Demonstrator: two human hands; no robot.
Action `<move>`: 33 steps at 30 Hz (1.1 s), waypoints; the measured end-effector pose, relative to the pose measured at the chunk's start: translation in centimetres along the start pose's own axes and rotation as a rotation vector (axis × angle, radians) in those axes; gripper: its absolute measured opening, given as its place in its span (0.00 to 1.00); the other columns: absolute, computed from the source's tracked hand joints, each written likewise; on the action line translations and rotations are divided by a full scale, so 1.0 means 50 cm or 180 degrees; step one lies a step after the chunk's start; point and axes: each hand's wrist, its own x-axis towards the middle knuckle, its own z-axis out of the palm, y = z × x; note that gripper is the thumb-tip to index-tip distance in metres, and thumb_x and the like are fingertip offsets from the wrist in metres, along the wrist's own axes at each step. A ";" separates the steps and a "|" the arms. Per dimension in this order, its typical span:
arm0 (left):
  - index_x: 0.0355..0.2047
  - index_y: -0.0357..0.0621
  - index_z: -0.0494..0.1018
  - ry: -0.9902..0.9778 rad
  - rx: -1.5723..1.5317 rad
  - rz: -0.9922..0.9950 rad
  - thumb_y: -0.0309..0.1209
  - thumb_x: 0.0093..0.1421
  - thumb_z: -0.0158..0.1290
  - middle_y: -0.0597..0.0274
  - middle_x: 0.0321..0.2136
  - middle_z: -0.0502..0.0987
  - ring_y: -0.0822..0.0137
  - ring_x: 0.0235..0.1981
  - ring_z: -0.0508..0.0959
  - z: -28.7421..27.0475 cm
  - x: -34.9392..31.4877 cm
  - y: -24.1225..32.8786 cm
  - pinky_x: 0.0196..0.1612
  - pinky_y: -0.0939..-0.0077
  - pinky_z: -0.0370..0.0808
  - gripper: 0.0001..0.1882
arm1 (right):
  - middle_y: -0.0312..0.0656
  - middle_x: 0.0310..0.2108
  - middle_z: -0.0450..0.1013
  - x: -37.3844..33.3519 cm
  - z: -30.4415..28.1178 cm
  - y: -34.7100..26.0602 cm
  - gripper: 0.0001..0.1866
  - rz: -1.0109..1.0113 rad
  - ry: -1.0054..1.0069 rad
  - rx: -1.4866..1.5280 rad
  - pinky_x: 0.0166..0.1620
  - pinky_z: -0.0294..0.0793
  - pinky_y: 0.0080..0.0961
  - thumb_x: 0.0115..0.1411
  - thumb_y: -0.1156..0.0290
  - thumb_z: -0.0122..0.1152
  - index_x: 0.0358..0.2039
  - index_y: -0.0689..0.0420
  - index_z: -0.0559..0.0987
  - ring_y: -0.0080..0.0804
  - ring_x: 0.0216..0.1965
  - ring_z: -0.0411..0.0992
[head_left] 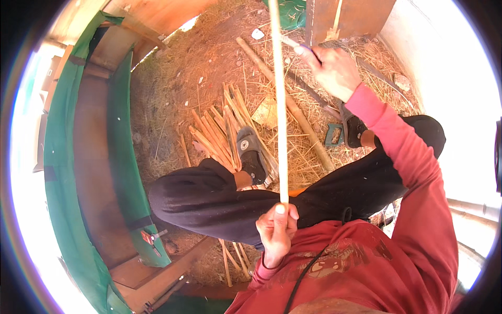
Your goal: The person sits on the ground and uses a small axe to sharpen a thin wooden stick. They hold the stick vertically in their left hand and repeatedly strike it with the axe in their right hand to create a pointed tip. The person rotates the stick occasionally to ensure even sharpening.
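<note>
My left hand (277, 230) is closed round the lower end of a long pale bamboo strip (281, 112), with the thumb lying along it. The strip rises from my lap and runs out past the top edge of the view. Farther off, to the right of the strip, my right hand (334, 70) is closed round a knife (290, 42) with a dark purplish handle. Its light, narrow blade points left towards the strip; whether it touches cannot be made out. Most of the handle is hidden by my fingers.
Split strips (214, 133) lie in a pile by my left sandal (250, 144). A round pole (303, 123) crosses the straw-strewn ground. A small green object (333, 135) lies by my other foot. Green sheeting (123, 141) and boards stand left, with a pale wall (444, 68) at right.
</note>
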 end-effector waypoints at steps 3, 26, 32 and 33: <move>0.26 0.38 0.69 0.0299 -0.0395 0.0021 0.39 0.70 0.39 0.75 0.07 0.56 0.84 0.08 0.52 -0.007 0.033 0.014 0.11 0.85 0.47 0.20 | 0.50 0.13 0.65 -0.021 -0.037 -0.035 0.25 0.0220 -0.0285 0.0869 0.22 0.65 0.38 0.68 0.54 0.43 0.30 0.63 0.78 0.40 0.15 0.68; 0.24 0.37 0.66 0.0355 -0.0452 -0.0112 0.41 0.70 0.40 0.75 0.07 0.53 0.84 0.07 0.48 -0.011 0.057 0.011 0.11 0.84 0.43 0.22 | 0.46 0.10 0.65 -0.107 -0.018 -0.095 0.22 -0.1164 -0.0917 0.1116 0.18 0.64 0.40 0.58 0.49 0.58 0.21 0.56 0.77 0.45 0.12 0.68; 0.23 0.38 0.67 0.0550 -0.0048 -0.0084 0.40 0.69 0.41 0.75 0.07 0.53 0.84 0.08 0.48 -0.009 0.064 0.008 0.11 0.84 0.43 0.21 | 0.42 0.08 0.65 -0.136 0.018 -0.119 0.23 -0.1516 -0.0835 0.0755 0.16 0.63 0.37 0.56 0.47 0.59 0.19 0.54 0.77 0.43 0.11 0.67; 0.23 0.39 0.67 0.0566 -0.0073 -0.0091 0.40 0.69 0.42 0.75 0.08 0.54 0.85 0.08 0.49 -0.011 0.070 0.005 0.12 0.85 0.43 0.20 | 0.41 0.08 0.65 -0.134 0.038 -0.113 0.24 -0.1530 -0.0726 0.0764 0.16 0.63 0.37 0.56 0.46 0.59 0.18 0.54 0.76 0.42 0.10 0.67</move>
